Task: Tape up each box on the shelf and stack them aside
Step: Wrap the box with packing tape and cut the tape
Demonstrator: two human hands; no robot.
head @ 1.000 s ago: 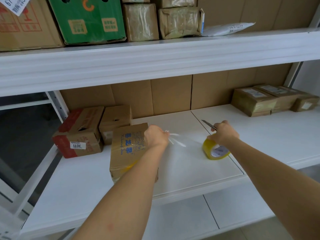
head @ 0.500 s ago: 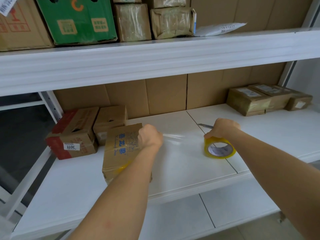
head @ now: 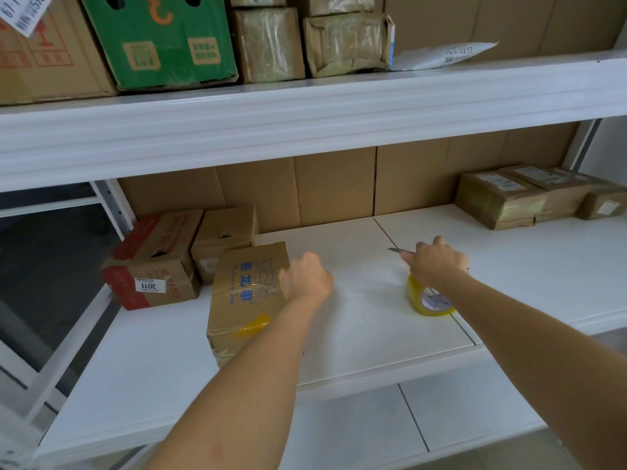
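A brown cardboard box with blue printed characters [head: 249, 296] sits on the white middle shelf [head: 356, 334], left of centre and near the front edge, with a patch of yellow tape on its near corner. The left hand [head: 305, 278] rests at the box's right top edge with its fingers curled under; whether they pinch anything cannot be told. To the right, well apart from the box, the right hand [head: 437, 264] grips a thin grey blade [head: 395, 250] that points left, and sits on top of a yellow roll of packing tape [head: 427, 301] standing on the shelf.

Just behind the box on the left are 2 more boxes: a brown and red cardboard box with a white 3011 label [head: 152, 262] and a smaller plain brown box [head: 225, 239]. At the far right of the shelf sit 3 taped brown parcels [head: 529, 198]. The upper shelf [head: 305, 123] holds a green printed carton [head: 159, 39], wrapped brown parcels [head: 315, 42] and a white mailer envelope [head: 444, 56].
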